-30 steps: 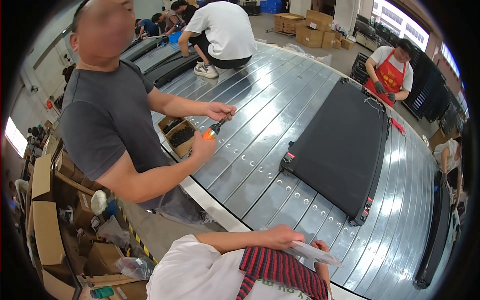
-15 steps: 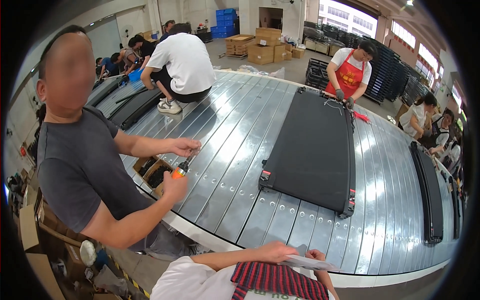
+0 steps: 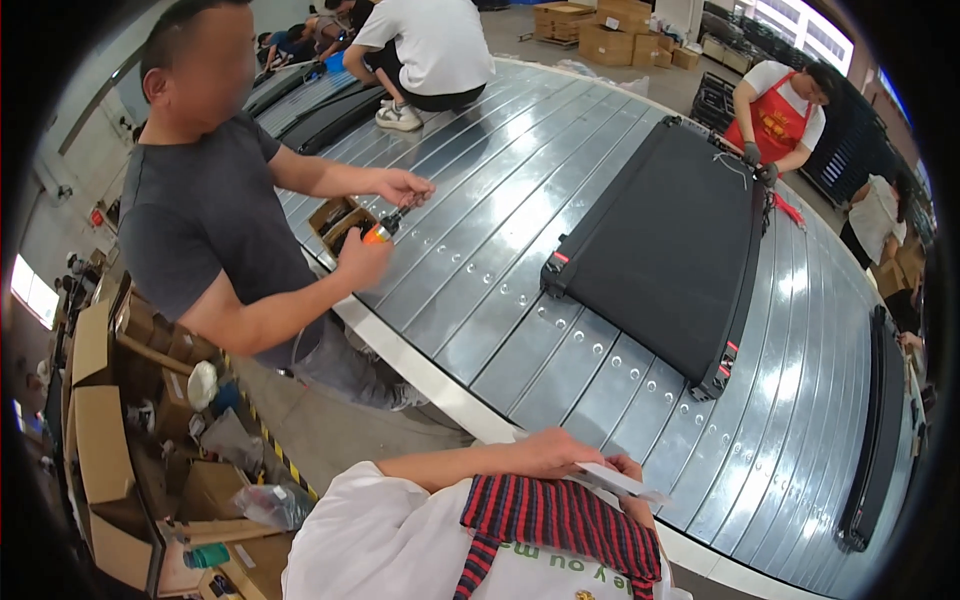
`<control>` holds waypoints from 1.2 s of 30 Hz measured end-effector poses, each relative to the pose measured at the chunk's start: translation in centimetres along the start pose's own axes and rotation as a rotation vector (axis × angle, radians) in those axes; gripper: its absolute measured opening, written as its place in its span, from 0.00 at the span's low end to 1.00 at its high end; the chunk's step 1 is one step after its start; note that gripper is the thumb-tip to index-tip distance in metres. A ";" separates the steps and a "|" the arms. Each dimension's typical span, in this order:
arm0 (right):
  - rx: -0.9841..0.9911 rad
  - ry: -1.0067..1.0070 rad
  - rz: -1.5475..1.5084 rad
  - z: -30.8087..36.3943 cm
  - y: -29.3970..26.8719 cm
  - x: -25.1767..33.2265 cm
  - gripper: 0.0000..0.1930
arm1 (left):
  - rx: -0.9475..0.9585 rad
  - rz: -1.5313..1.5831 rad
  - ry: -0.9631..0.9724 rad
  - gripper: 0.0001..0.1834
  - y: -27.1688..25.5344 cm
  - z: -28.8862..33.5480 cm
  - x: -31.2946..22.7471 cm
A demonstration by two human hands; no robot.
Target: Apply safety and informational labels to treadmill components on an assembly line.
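My left hand (image 3: 553, 452) and my right hand (image 3: 628, 468) are close together in front of my body, at the near edge of the metal table. Between them is a thin white sheet (image 3: 612, 477), seen at a slant, with a clear-looking end toward the right. Fingers of both hands are closed on it; whether it is paper or a plastic bag I cannot make out. Beyond my hands a black flat panel (image 3: 660, 245) with dark side rails and red-marked corners lies on the table (image 3: 470, 350).
At left a co-worker in a grey shirt (image 3: 215, 215) holds an orange-black power screwdriver (image 3: 381, 230) beside a parts box (image 3: 330, 215). A person in a red apron (image 3: 778, 120) works at the panel's far end. Cardboard boxes (image 3: 105, 400) crowd the lower left; a long black bar (image 3: 872, 430) lies right.
My view has swung left and down, so the table and panel appear higher and turned. My hands still hold the white sheet, now seen more edge-on.
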State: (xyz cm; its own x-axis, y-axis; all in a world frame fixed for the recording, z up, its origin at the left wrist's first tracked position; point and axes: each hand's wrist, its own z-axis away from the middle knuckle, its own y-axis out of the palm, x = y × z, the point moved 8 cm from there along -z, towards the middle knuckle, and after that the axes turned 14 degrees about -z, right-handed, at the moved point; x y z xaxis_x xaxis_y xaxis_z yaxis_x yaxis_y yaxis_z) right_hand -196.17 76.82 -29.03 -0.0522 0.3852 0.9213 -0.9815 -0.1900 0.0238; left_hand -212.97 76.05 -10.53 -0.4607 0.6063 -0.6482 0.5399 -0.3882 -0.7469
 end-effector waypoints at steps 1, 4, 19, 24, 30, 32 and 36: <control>-0.014 0.140 -0.063 0.4 -0.8 -1.8 0.07 | -0.084 0.035 -0.001 0.10 -0.3 0.1 -0.4; 0.045 0.175 -0.189 0.9 -2.2 -2.9 0.07 | -0.144 0.035 -0.065 0.09 0.3 0.2 -1.2; 0.008 0.362 -0.138 -0.1 -3.2 -3.1 0.13 | 0.038 -0.003 -0.067 0.10 3.8 0.5 -2.7; -0.044 0.413 -0.154 -0.1 -3.4 -3.8 0.16 | 0.086 0.084 -0.044 0.11 3.6 -0.1 -2.2; -0.062 0.375 -0.167 0.0 -3.0 -4.1 0.18 | 0.200 0.135 -0.019 0.11 3.4 -0.4 0.0; -0.093 0.381 -0.163 0.0 -2.7 -4.1 0.18 | 0.192 0.128 0.021 0.11 2.9 -0.4 0.6; -0.161 0.381 -0.146 -0.2 -2.9 -3.7 0.18 | 0.207 0.108 0.076 0.11 2.5 0.1 1.6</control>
State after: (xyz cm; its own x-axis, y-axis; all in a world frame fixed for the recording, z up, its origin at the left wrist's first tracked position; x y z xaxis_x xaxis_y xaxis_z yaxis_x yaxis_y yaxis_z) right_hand -193.19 76.11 -32.57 0.0545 0.7088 0.7033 -0.9983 0.0227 0.0544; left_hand -212.39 75.99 -13.41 -0.3495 0.6012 -0.7186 0.4239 -0.5825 -0.6935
